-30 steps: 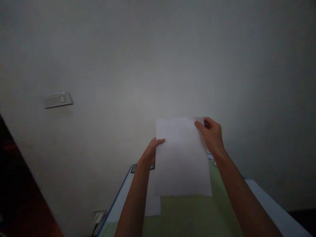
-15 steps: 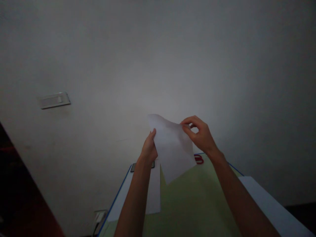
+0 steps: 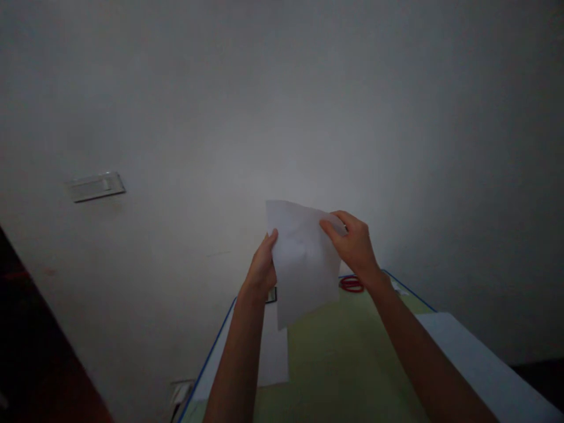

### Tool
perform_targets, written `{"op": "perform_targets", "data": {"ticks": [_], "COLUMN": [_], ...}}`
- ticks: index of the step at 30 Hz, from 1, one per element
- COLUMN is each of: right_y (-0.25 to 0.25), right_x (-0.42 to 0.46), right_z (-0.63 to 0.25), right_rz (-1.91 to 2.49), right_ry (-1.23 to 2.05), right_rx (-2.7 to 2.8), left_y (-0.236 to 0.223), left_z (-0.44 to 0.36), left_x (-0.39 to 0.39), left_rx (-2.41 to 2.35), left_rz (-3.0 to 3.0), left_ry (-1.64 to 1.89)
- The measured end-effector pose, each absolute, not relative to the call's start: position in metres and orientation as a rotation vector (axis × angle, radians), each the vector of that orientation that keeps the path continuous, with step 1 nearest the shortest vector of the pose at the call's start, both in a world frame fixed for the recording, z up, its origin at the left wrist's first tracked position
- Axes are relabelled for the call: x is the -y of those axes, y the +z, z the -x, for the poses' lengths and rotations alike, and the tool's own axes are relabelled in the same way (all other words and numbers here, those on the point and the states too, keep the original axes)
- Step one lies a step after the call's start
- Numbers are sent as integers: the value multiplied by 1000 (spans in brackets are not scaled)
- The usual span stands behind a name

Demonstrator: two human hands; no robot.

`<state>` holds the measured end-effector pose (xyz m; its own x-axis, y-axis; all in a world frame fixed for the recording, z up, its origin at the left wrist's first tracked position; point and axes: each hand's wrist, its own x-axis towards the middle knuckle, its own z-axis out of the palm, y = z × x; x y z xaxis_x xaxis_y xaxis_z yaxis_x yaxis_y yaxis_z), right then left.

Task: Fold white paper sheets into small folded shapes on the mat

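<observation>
A white sheet of paper is held up above the far part of the green table. My left hand grips its left edge, the thumb on the near face and the fingers hidden behind. At the upper right corner, my right hand pinches the sheet between thumb and fingers, and the corner curls there. Red-handled scissors lie on the table below my right hand; their blades cannot be made out. Under my left forearm is another white sheet, flat on the table.
A dark-edged flat object shows partly behind my left wrist. White paper lies at the table's right side. The table's far end meets a grey wall with a switch plate; a socket sits lower left.
The held sheet has turned more upright and looks flatter. My right hand has shifted slightly down, its thumb further over the near face. More of the red scissor handles shows now.
</observation>
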<state>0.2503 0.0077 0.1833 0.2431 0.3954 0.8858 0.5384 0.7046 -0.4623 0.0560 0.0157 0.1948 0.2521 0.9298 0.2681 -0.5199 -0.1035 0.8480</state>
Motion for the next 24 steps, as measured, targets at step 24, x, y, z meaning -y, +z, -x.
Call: {"op": "perform_targets", "data": {"ticks": [24], "right_y": [184], "right_x": [-5], "right_z": [-241], "right_rz": [591], "right_ry": [-181], "right_rx": [1832], "left_y": [204], "left_z": [-58], "left_x": [-12], "left_rx": [-382], "left_rz": [-971], "left_ry": [1219]}}
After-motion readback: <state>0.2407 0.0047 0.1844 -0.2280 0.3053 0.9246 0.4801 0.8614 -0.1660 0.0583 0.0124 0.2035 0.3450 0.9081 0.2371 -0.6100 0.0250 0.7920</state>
